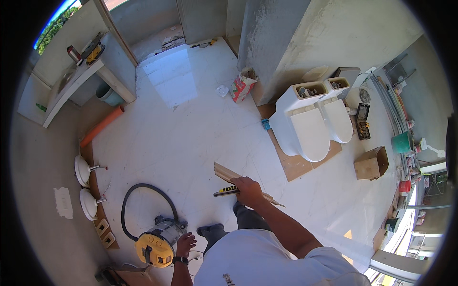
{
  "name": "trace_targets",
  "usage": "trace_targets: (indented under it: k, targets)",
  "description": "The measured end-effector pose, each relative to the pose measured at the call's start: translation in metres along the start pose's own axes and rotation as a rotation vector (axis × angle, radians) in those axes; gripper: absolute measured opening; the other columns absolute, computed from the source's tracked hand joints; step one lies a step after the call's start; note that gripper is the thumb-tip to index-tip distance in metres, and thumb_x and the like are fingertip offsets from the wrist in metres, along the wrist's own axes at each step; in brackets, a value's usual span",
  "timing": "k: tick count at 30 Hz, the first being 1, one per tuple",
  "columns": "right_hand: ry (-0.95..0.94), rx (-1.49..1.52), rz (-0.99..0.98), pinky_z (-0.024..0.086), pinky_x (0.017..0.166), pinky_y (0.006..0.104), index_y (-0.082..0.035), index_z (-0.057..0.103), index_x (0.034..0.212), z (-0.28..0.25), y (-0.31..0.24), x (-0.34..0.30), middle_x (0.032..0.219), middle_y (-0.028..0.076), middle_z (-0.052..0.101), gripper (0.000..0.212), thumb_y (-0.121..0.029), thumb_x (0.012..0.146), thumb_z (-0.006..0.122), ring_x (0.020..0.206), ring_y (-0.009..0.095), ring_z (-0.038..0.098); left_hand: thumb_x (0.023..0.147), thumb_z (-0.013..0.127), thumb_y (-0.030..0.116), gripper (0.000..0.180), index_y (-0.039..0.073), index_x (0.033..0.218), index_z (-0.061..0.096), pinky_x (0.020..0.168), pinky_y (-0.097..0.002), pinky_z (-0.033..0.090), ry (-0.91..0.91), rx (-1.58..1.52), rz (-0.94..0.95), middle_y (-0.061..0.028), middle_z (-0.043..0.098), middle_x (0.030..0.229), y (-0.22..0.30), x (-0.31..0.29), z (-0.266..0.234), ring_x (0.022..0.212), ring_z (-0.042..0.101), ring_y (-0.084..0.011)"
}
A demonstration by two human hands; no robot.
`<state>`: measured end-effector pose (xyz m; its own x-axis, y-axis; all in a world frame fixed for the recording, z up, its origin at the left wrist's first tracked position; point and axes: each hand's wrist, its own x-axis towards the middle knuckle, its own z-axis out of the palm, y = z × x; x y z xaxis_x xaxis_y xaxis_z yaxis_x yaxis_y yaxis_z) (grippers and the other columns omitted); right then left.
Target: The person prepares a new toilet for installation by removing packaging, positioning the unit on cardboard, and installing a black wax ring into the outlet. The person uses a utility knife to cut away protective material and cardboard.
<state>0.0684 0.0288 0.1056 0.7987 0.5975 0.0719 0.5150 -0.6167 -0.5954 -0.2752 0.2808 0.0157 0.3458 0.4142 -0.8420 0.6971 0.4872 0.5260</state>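
My right hand [248, 191] is closed around several flat tan strips [226, 172], wood or cardboard, whose ends stick out on both sides of the fist. A thin yellow-and-black tool [228, 189] juts from the same grip; its exact kind is unclear. Low on the other side, my left hand [185, 244] hangs with loosely bent fingers apart and nothing in them, a dark watch on its wrist. Just left of it stands a shop vacuum [155, 248] with a yellow top and metal tank. Its black hose [145, 187] loops over the floor.
Two white toilets [310, 133] stand on cardboard at the right, near a brown box [371, 164] and an opened toolbox [363, 121]. Two white basins [88, 204] lean by the left wall, below an orange pipe [102, 126]. A torn red-and-white bag [244, 86] sits farther off.
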Motion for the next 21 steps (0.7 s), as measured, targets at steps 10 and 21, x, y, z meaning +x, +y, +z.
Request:
trace_targets:
  k: [10, 21]
  targets:
    - [0.135, 0.261, 0.531, 0.056, 0.073, 0.0419, -0.004, 0.070, 0.114, -0.147, 0.168, 0.006, 0.088, 0.016, 0.072, 0.032, -0.015, 0.084, 0.075, 0.080, 0.032, 0.072, 0.101, 0.068, 0.038, 0.035, 0.003, 0.098, 0.069, 0.064, -0.0311, 0.054, -0.464, 0.255, -0.010, -0.0064, 0.071, 0.086, 0.141, 0.057, 0.272, 0.073, 0.067, -0.0167]
    - [0.559, 0.462, 0.921, 0.052, 0.063, 0.0382, 0.002, 0.066, 0.112, -0.173, 0.208, 0.080, 0.076, 0.013, 0.067, 0.038, -0.018, 0.081, 0.074, 0.065, 0.021, 0.066, 0.100, 0.055, 0.068, 0.082, -0.004, 0.137, 0.049, 0.096, -0.0511, 0.055, -0.894, 0.286, -0.721, -0.0195, 0.072, 0.111, 0.189, 0.084, 0.403, 0.108, 0.070, -0.0331]
